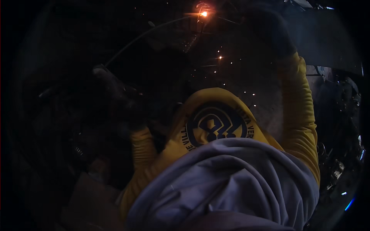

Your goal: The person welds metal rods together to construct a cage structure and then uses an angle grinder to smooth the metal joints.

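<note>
A long thin rod (135, 39) curves from my left hand (125, 100) up to a small, glaring orange-white spot (204, 14) at the top middle. My left hand is in deep shadow and seems closed round the rod's lower end or a holder there; I cannot tell which. At the upper right my right hand (271, 32), in a dark glove, reaches toward the bright spot. Its fingers are lost in the dark, as is anything in them. Near the glow shows a thin, dim line (229, 20), its kind unclear.
Sparks (220, 57) scatter below the glow. A dark, flat panel (323, 38) lies beyond my right forearm, with shiny clutter (339, 169) along the right side. A brownish, flat piece (92, 200) lies at the lower left. My yellow sleeves and greyish cloth fill the lower middle.
</note>
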A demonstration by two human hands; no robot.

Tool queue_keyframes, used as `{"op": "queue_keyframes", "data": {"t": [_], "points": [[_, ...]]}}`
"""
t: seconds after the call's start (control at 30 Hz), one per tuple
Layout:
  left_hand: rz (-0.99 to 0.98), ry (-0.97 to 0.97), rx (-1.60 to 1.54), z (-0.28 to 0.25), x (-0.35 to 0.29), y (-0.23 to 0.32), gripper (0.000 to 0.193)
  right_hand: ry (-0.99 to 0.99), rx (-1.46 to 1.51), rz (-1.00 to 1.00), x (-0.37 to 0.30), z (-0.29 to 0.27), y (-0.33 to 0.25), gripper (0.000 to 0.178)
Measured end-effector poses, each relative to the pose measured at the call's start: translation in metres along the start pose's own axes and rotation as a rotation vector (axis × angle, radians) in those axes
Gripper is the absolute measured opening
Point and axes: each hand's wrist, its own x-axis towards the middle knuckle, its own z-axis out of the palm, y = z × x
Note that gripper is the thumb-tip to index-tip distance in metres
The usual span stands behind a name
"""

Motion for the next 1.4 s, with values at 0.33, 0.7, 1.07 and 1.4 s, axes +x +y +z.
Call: {"op": "queue_keyframes", "data": {"t": [0.33,0.7,1.07,1.4], "points": [[-0.407,-0.034,-0.55,0.013,-0.014,-0.012,0.044,-0.15,-0.394,0.024,-0.009,-0.001,0.006,0.018],[-0.203,-0.092,0.659,-0.031,-0.02,-0.001,0.043,-0.151,-0.389,0.078,-0.009,0.002,-0.004,0.019],[-0.323,-0.09,-0.125,-0.011,-0.019,-0.01,0.046,-0.038,-0.438,-0.17,-0.019,0.0,0.025,0.022],[-0.08,-0.012,0.146,0.014,-0.005,-0.007,0.057,0.044,-0.423,-0.228,-0.019,0.006,0.031,0.019]]}}
